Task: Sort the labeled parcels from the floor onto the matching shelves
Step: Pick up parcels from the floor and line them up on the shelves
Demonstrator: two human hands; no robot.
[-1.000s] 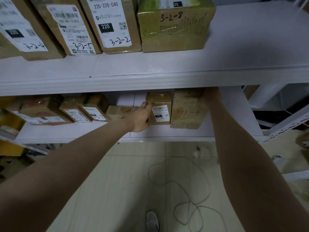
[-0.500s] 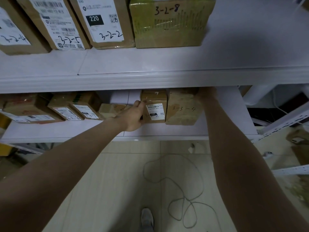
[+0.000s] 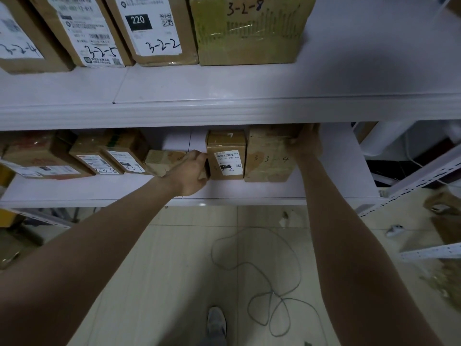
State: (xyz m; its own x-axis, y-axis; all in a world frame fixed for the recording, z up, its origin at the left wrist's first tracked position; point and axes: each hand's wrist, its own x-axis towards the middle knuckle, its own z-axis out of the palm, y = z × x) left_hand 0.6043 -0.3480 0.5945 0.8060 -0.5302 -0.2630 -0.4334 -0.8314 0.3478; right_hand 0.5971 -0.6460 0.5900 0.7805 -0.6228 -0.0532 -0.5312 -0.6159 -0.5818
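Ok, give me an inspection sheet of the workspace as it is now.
surface: white lower shelf with a row of boxes; upper shelf above it.
job's things: 3-3-4 box and labelled box side by side on the lower shelf; 3-2 boxes on the upper shelf.
clutter: small box lying left of the labelled box; scraps on the floor.
grippers: left hand grips the labelled box's left side; right hand grips the 3-3-4 box's top right corner.
cables: thin cord looped on the floor.
surroundings: shoe below; side rack at right.
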